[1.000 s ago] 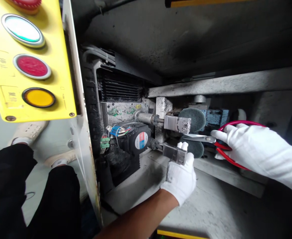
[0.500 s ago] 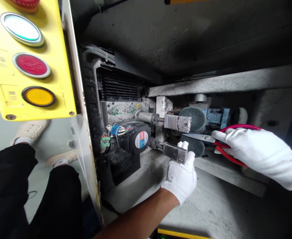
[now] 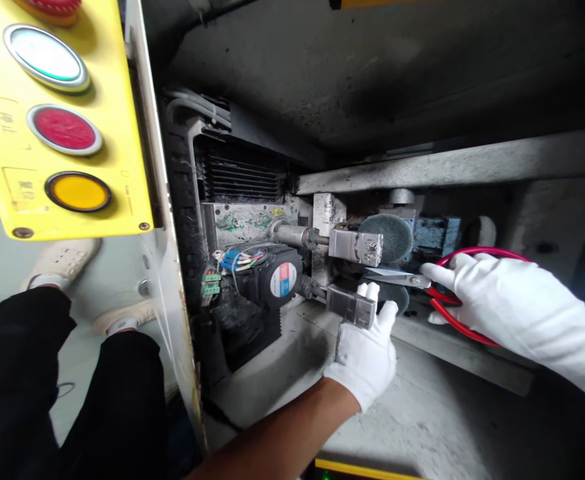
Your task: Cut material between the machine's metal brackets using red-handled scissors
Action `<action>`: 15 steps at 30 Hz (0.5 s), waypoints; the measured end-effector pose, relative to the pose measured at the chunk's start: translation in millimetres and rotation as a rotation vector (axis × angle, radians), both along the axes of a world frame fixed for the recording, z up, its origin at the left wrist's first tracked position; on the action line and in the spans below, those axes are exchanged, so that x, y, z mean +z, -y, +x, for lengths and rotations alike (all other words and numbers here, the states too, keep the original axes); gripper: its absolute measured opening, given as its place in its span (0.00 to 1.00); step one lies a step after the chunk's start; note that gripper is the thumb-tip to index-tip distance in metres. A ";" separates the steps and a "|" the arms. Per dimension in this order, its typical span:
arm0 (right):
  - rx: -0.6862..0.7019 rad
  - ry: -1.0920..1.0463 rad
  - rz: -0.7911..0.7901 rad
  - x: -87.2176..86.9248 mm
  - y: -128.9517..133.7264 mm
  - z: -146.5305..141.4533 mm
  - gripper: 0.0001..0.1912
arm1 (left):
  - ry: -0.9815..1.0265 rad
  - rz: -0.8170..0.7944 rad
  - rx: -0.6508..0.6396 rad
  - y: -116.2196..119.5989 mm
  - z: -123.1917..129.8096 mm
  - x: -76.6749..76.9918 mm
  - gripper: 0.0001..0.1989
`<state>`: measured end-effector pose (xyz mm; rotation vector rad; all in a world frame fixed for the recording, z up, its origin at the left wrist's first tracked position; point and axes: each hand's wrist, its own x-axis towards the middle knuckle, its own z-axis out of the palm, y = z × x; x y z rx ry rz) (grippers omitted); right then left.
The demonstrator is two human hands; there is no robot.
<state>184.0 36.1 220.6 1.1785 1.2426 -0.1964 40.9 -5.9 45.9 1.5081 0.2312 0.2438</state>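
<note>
In white gloves, my left hand (image 3: 365, 363) reaches up from below and grips the lower metal block (image 3: 351, 307), its fingers behind the block and a fingertip over the top edge. Its index finger sticks out to the right of the block. My right hand (image 3: 517, 307) is closed on the red-handled scissors (image 3: 415, 280), whose blades point left. The blade tips lie between the two blocks, in front of the grey-green round pads (image 3: 390, 237). The upper metal block (image 3: 356, 247) is untouched, on its shaft, just above the blades.
A dark motor (image 3: 272, 283) with a round label and loose wires sits left of the blocks. A pale beam (image 3: 452, 167) crosses above. The yellow button panel (image 3: 117, 160) and a metal panel edge (image 3: 172, 287) stand at left. Legs and shoes show below the panel.
My right hand has shifted slightly downward, and the scissors' lower handle sits a little lower. My left index finger has moved slightly outward from the block. The blocks stay in place.
</note>
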 end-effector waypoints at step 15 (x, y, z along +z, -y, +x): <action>-0.049 0.048 0.014 3.9 -7.2 -6.6 0.16 | 0.005 0.038 0.008 8.5 2.0 0.1 0.29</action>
